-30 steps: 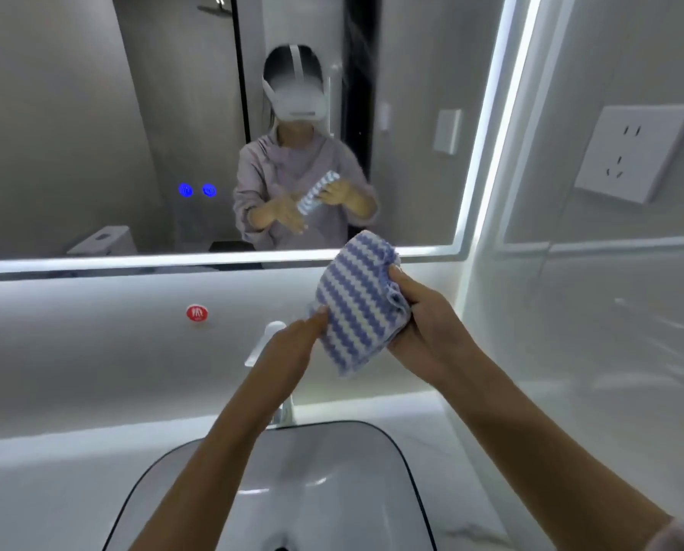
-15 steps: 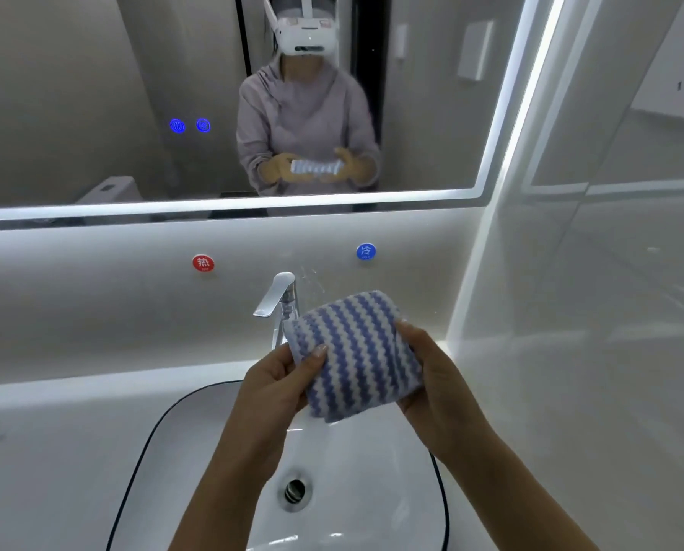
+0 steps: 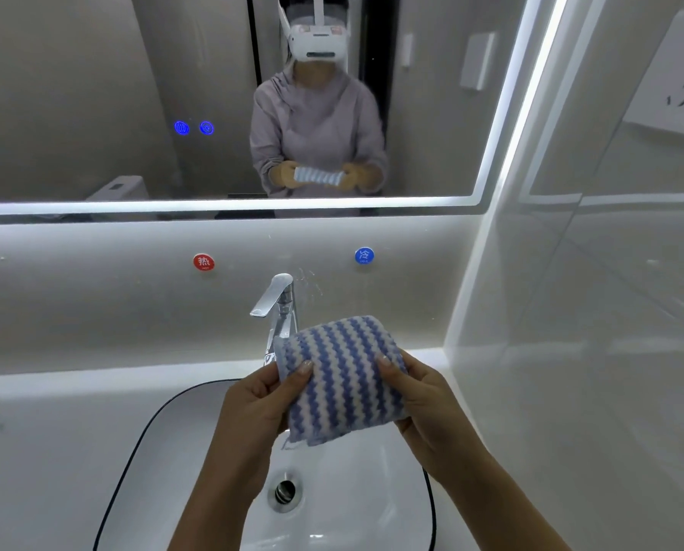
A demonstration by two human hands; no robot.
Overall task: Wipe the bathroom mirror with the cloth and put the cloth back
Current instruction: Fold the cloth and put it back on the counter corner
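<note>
A folded blue-and-white striped cloth [image 3: 342,375] is held over the sink, just in front of the tap. My left hand [image 3: 259,403] grips its left edge, thumb on top. My right hand [image 3: 420,395] grips its right edge, thumb pressed on the stripes. The lit bathroom mirror [image 3: 94,93] fills the wall above and reflects a person holding the cloth in both hands.
A white basin [image 3: 352,511] with a black rim and a drain [image 3: 285,491] lies under my hands. A chrome tap [image 3: 277,304] stands behind the cloth. Red [image 3: 203,262] and blue [image 3: 364,256] round stickers mark the wall. A glossy side wall with a socket [image 3: 682,73] is on the right.
Both hands have come down with the cloth from mirror height to above the basin. The cloth has been folded flat between them, and the view has tilted downward.
</note>
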